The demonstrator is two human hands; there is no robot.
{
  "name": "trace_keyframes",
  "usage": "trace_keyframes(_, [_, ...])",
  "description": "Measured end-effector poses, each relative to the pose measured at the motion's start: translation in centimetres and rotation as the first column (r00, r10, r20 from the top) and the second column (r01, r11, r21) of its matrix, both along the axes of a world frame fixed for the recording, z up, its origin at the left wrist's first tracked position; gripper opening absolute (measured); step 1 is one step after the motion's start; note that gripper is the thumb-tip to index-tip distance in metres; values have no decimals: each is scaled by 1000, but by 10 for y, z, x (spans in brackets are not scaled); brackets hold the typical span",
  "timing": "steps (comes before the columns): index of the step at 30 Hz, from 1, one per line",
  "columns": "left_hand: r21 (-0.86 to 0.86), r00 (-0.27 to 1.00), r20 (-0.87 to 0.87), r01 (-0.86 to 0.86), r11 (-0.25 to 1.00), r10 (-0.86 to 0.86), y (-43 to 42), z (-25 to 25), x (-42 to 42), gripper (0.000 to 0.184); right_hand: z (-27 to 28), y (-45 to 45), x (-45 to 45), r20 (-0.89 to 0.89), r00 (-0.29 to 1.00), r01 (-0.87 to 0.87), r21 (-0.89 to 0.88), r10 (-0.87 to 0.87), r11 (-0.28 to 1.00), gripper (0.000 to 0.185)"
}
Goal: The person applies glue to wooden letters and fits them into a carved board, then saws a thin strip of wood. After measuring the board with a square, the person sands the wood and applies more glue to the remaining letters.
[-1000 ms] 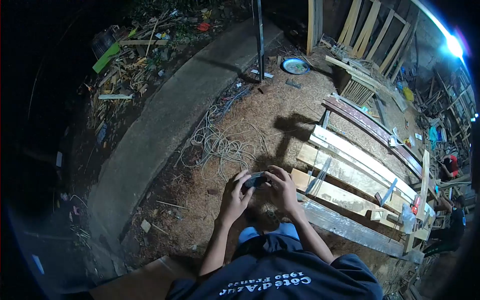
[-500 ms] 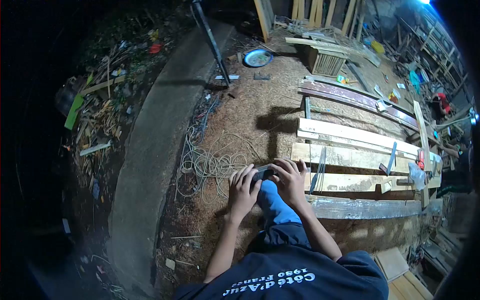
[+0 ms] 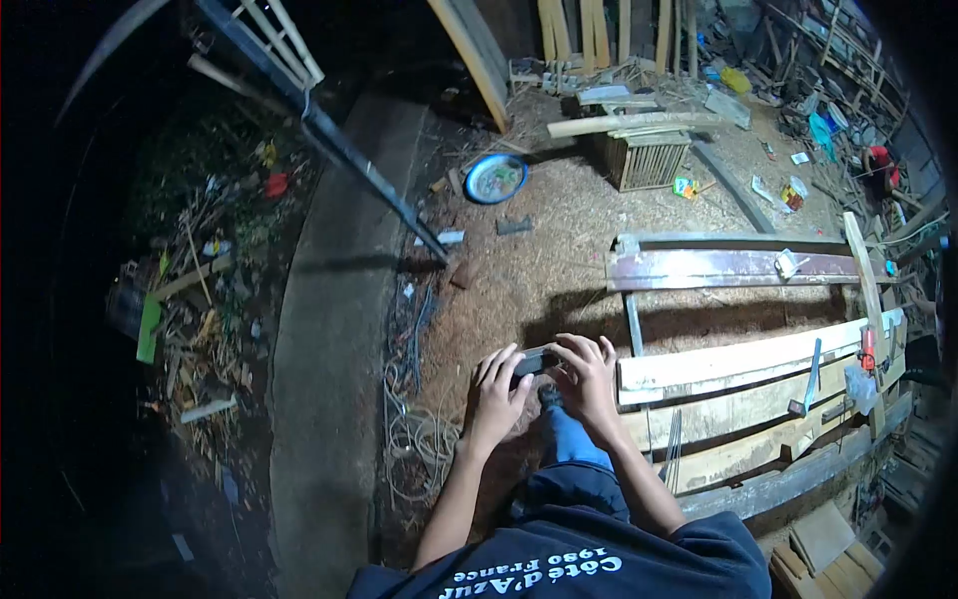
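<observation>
My left hand (image 3: 497,399) and my right hand (image 3: 589,384) hold a small dark rectangular object (image 3: 533,362) between them, in front of my body. My left fingers curl around its left end, and the right fingers grip the other end. Its exact kind is not clear, as the fingers cover both ends. To the right of my right hand lies a pale wooden plank (image 3: 699,371), with more planks nearer to me. Below my hands, a leg in blue trousers (image 3: 574,439) shows.
A coiled rope (image 3: 424,449) lies left of my legs, beside a concrete strip (image 3: 329,349). A dark metal post (image 3: 364,170) slants at upper left. Farther off are a blue-rimmed basin (image 3: 481,195), a slatted wooden crate (image 3: 647,165) and a maroon beam (image 3: 718,270).
My view has shifted forward, so the planks and rope appear lower and the post larger. Both hands still hold the dark object, which has tilted slightly.
</observation>
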State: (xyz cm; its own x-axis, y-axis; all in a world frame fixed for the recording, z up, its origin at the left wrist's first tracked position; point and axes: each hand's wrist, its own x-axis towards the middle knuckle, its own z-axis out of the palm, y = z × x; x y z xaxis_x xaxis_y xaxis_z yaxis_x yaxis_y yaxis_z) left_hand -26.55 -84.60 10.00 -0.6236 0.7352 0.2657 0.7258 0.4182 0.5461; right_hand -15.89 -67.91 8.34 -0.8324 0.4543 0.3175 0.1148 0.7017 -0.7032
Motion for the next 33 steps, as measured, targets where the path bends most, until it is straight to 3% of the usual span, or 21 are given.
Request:
trace_keyframes(4, [95,989,141,-55,994,41,37,24,-61,39,34,41,-69,-8,1000,-25,58,26,998,40])
trace_keyframes(7, [99,990,137,-33,995,19,66,31,-119,39,36,68,-119,5,1000,3,75,-4,997,39])
trace_keyframes(19, [163,931,82,340,926,-357,196,-10,-338,34,0,157,-277,75,949,303,45,-306,952,40])
trace_keyframes(26, [220,859,67,484,847,-508,274,15,-489,35,30,200,-411,20,873,487,37,-488,872,36])
trace_keyframes(33, [225,785,115,576,786,-608,333,19,-569,32,49,244,-476,131,848,509,62,-513,858,38])
